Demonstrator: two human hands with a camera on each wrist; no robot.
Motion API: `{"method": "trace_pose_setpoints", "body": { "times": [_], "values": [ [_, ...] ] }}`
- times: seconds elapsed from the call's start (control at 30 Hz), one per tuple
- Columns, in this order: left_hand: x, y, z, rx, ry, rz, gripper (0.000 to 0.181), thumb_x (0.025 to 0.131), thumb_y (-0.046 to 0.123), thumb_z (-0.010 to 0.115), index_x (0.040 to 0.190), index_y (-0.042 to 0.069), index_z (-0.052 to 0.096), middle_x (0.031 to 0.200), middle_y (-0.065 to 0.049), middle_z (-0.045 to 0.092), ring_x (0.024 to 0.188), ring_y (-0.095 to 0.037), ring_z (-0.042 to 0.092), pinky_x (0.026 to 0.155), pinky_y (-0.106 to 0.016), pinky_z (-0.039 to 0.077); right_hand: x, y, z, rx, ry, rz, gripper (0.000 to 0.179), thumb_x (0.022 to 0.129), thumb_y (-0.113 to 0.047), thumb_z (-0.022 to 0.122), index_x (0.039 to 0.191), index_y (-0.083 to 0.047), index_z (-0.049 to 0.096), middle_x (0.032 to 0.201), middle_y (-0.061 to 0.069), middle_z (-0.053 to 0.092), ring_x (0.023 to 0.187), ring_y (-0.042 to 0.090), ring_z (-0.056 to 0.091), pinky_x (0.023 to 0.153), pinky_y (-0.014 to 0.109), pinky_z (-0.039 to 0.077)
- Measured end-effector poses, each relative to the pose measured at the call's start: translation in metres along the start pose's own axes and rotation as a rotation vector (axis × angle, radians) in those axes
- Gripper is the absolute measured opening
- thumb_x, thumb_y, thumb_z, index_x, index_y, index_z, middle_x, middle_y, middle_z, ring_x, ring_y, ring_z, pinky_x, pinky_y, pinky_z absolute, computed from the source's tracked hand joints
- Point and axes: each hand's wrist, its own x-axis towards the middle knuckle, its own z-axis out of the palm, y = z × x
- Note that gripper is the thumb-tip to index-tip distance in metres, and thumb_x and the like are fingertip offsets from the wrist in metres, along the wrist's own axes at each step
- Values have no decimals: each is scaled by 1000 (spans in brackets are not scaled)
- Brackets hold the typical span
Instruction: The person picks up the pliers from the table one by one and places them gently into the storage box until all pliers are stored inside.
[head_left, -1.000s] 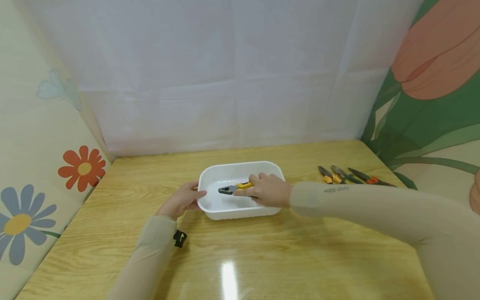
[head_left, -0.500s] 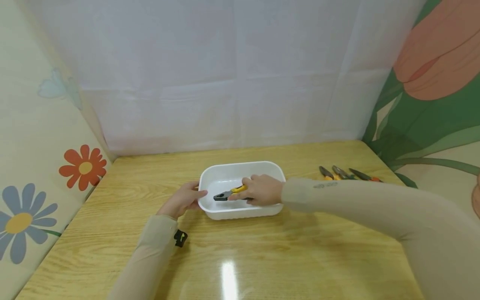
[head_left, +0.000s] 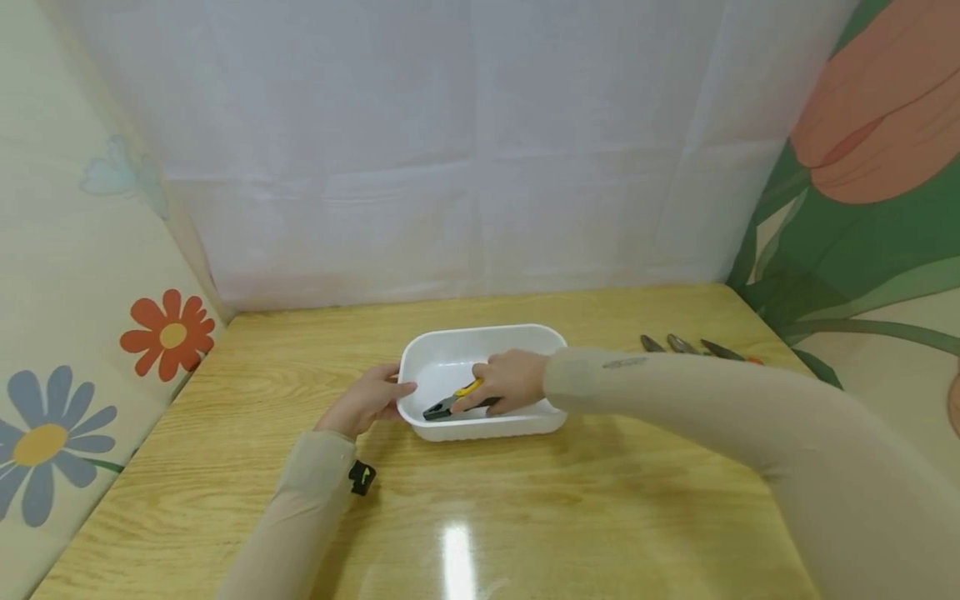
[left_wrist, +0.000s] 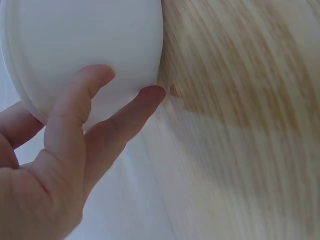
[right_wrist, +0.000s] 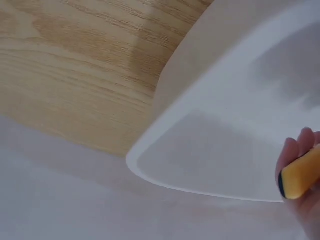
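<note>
A white plastic tub (head_left: 487,429) sits on the wooden table. At its left end my left hand (head_left: 363,400) grips the rim, thumb over the edge; in the left wrist view, fingers (left_wrist: 75,110) lie against the outer wall. Inside the tub my right hand (head_left: 513,379) holds a pair of pliers (head_left: 442,407). Their grey jaws point left and toward me, low by the tub's front left corner. Part of the handles is hidden by the hand; in the right wrist view one yellow handle end (right_wrist: 302,175) shows beside the fingers.
Farther right on the table (head_left: 465,533) lie more hand tools (head_left: 681,343), with dark metal tips showing and their handles mostly behind my right sleeve (head_left: 675,392). A white cloth (head_left: 472,167) hangs along the back edge. Flowered panels (head_left: 67,275) stand at the sides.
My right hand has moved left and down into the tub with the pliers, whose jaws now tilt toward the front left corner. My left hand has stayed on the rim.
</note>
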Motion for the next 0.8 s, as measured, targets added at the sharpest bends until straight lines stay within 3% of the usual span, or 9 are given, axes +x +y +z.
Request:
{"method": "trace_pose_setpoints", "body": {
  "times": [0.23, 0.43, 0.53, 0.63, 0.8],
  "values": [
    [0, -2, 0, -9, 2, 2, 55, 100, 1, 50, 147, -12, 24, 135, -37, 43, 83, -23, 63, 70, -31, 60, 13, 11, 14, 10, -40, -43, 54, 94, -31, 64, 144, -37, 47, 98, 6, 52, 69, 16, 49, 55, 27, 46],
    [1, -1, 1, -6, 1, -6, 55, 100, 1, 49, 147, -11, 24, 136, -36, 42, 84, -23, 64, 72, -32, 61, 18, 15, 23, 143, -217, 44, 71, 93, -19, 66, 150, -44, 31, 102, 3, 45, 75, 14, 47, 59, 25, 45],
    [1, -1, 1, -4, 0, -7, 56, 100, 1, 49, 148, -11, 24, 136, -37, 42, 85, -24, 64, 73, -33, 61, 18, 15, 26, 174, -267, 68, 78, 92, -17, 68, 151, -45, 26, 100, 1, 43, 74, 14, 47, 60, 24, 45],
    [0, 0, 1, -5, -2, -6, 55, 100, 1, 49, 147, -11, 24, 136, -37, 43, 86, -24, 64, 74, -33, 61, 18, 13, 28, 142, -274, 66, 81, 91, -15, 69, 151, -46, 25, 99, 1, 43, 71, 14, 47, 58, 24, 45],
    [-1, 1, 1, -4, -4, 3, 54, 100, 1, 49, 147, -12, 25, 135, -37, 43, 86, -24, 64, 75, -34, 60, 17, 8, 26, 4, -281, 74, 82, 92, -10, 65, 150, -51, 24, 104, 4, 47, 69, 16, 48, 56, 28, 48]
  ]
}}
